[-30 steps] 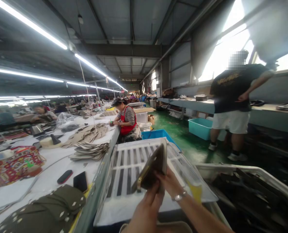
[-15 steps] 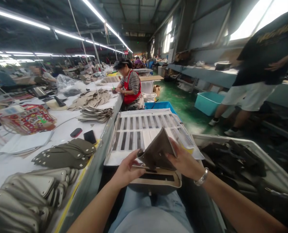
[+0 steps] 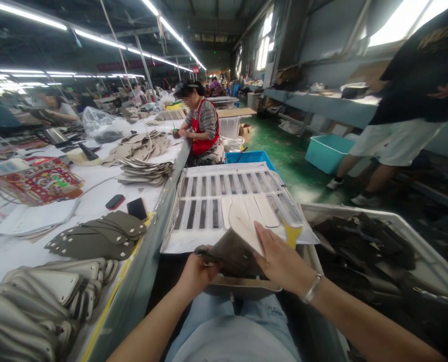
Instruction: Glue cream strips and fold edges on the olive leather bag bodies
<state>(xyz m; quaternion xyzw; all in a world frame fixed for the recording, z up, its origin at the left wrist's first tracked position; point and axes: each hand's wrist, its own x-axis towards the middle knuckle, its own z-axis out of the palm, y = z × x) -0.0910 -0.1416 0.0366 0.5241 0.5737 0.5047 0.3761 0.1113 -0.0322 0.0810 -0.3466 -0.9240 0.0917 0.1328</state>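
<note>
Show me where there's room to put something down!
A small bare patch of table lies between the white papers and the red-and-black oval thing. The slotted tray has a bare front-left strip beyond the left hand. Crowded: the near corner, under stacked grey pieces.

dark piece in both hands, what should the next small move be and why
Perhaps steady the dark piece with the left hand and gently ease its pale face back with the right hand: the left hand grips the dark end, the right hand lies against the pale face, and the two sides show at an angle, so that would likely open it wider.
</note>
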